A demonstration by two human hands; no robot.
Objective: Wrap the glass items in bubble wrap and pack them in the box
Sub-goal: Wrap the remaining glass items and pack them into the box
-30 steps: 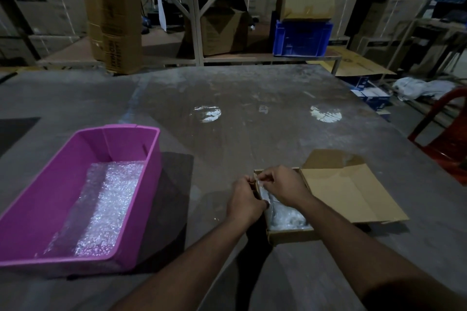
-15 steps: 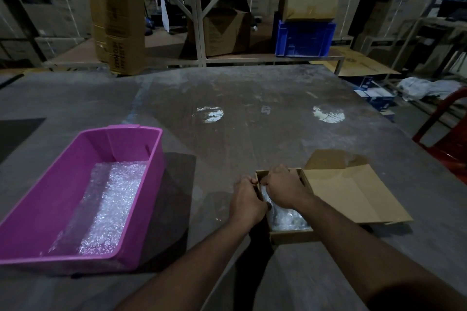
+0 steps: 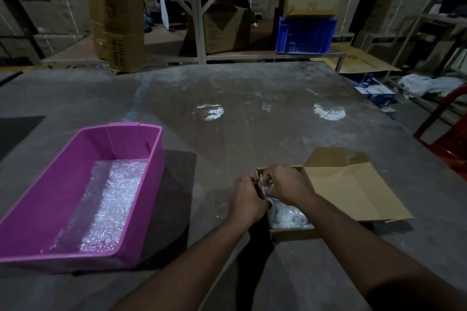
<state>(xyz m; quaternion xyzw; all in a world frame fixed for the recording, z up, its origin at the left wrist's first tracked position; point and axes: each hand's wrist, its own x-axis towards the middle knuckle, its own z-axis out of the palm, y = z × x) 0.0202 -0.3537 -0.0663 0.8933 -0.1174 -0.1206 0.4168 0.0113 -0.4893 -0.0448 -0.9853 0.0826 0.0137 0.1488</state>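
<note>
The wrapped bundle (image 3: 286,214) is seen lying in the box (image 3: 290,233), at its left side, and both hands have been raised a little since a second ago. Earlier they were pressed low on the bundle at the box's far left corner; now a loose end of bubble wrap is lifted just above the left rim. That end is pinched by the left hand (image 3: 246,199) and the right hand (image 3: 285,187), whose fingers are curled round it and nearly touch one another. So each grip is closed on the wrap, though the fingertips are too dim to be told apart.

Nothing else has been shifted. The box's lid (image 3: 353,192) is laid open to the right on the desk (image 3: 252,121). The pink bin (image 3: 32,222) is set well apart to the left, with a sheet of spare wrap (image 3: 111,199) lying in it.

From this it is judged that packing of this bundle is nearly done: the item is already inside, and only the loose end remains to be tucked or folded down. Whether more glass is to be wrapped cannot be told; none is seen bare on the desk. The lid has not yet been closed.
</note>
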